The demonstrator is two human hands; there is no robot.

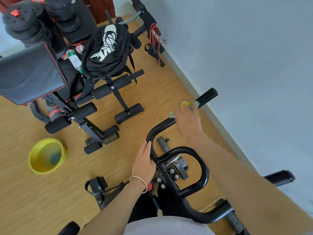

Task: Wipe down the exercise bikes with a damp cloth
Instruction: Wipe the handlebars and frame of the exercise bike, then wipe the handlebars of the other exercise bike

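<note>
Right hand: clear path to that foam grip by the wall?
Probably yes. The right hand is blurred but sits on the handlebar just short of the foam grip, cloth peeking out beneath it. Nothing lies between them.

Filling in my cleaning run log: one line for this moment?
stage: wiping handlebar | right hand: cloth on bar, blurred | left hand: flat against bar | basin: on floor

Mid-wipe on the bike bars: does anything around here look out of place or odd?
Mostly tidy. A black garment is draped over the weight bench with a plastic bottle lying beside it, and a cord trails on the floor by the bike. Nothing looks spilled around the yellow basin.
</note>
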